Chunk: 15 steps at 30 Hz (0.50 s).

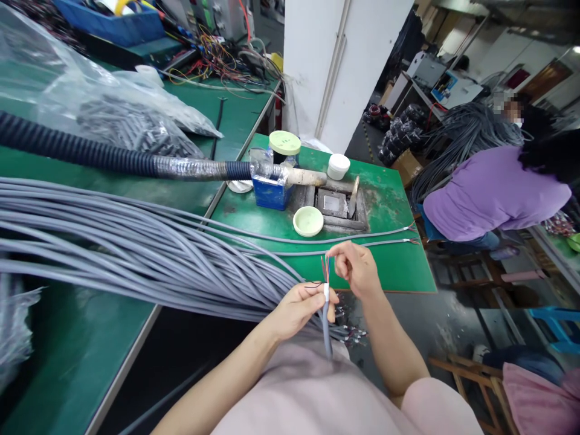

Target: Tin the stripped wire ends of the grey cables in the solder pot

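Observation:
My left hand (292,309) is closed around the end of a grey cable (327,335), at the white band where its jacket stops. Thin red, dark and pale wires (325,270) fan upward out of that end, and a dark one bends off to the left. My right hand (359,269) pinches the tips of some of these wires between thumb and index finger. A thick bundle of grey cables (181,254) runs in from the left beside my left hand. On the green bench, two separate cables (362,237) lie with their stripped ends pointing right.
Ahead is a solder pot (334,204) with a flat scraper (354,196) on it. Around it are a pale green dish (308,222), a white tub (338,165), a blue box (270,192) and a ribbed hose (113,151). A person in purple (480,187) sits at right.

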Tool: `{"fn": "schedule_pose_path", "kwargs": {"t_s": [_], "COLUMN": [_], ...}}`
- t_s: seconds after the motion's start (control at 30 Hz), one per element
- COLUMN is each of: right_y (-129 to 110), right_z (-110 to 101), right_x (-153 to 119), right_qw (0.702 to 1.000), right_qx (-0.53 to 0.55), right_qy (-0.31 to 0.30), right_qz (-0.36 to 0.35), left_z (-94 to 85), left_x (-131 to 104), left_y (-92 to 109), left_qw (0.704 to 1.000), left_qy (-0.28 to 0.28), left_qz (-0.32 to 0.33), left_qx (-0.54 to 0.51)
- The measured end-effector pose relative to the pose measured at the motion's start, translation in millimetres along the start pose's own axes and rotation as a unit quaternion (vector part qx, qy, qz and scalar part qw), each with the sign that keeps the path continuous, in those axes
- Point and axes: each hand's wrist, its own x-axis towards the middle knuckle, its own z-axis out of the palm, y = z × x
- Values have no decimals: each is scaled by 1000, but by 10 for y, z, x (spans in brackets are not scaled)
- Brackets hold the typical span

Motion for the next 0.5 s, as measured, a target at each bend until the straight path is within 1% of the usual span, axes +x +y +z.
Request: {"fn": "schedule_pose_path", "kwargs": {"t_s": [0.07,0.13,0.17,0.23,0.3,0.37,0.43,0.5], "right_y": [-54,-114,-141,-169,-147,-77,5,49], "right_z": [-45,-39,-22,22,51,46,-4,-92], "right_x": [-71,-158,-194,-227,-200,-123,-23,58], "right_qw": [992,972,962,949,951,962,976,985], "right_qx": [-126,-230,-266,-301,-294,-257,-207,-145], "right_qy": [-21,-48,-55,-54,-41,-20,17,72], "right_qz": [-9,-23,-38,-70,-87,-84,-69,-54], "left_z": [-2,-1,0,2,4,10,21,30], "left_x": [5,12,16,21,23,22,15,-2], "left_y": [-7,-31,-43,-50,-27,20,70,104], "left_qw": [1000,999,999,997,996,995,994,994], "left_qy": [0,-9,-14,-19,-17,-6,5,-3], "left_qz": [2,2,2,-2,-8,-2,11,13], "left_qx": [25,44,52,71,90,104,108,108]}}
